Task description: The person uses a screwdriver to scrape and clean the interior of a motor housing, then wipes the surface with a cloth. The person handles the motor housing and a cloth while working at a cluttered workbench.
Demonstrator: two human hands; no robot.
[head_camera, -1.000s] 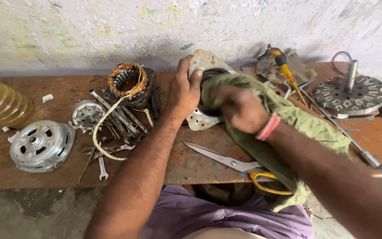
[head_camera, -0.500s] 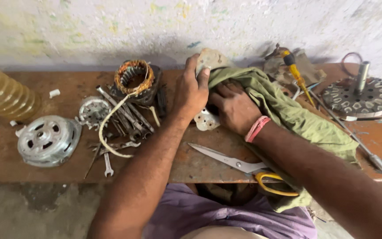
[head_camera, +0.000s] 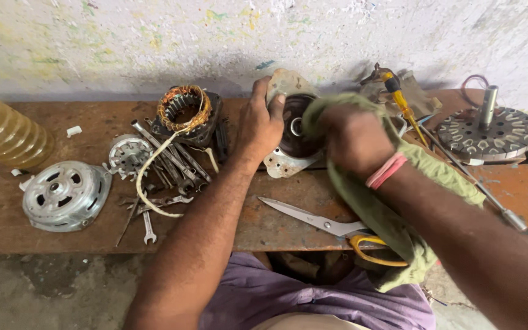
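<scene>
Centrally, on the worn wooden bench [head_camera: 19,232], your left hand [head_camera: 263,125] grips the round grey metal motor housing [head_camera: 288,160], tilted on edge. At 3 o'clock, your right hand [head_camera: 352,135] clenches the olive-green cloth [head_camera: 392,214] against it. Yellow-handled steel scissors [head_camera: 331,227] lie at 6 o'clock.

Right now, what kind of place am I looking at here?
Probably a small motor repair workshop: a worn wooden bench holds a copper-wound stator, loose spanners and a metal motor cover against a stained wall.
</scene>
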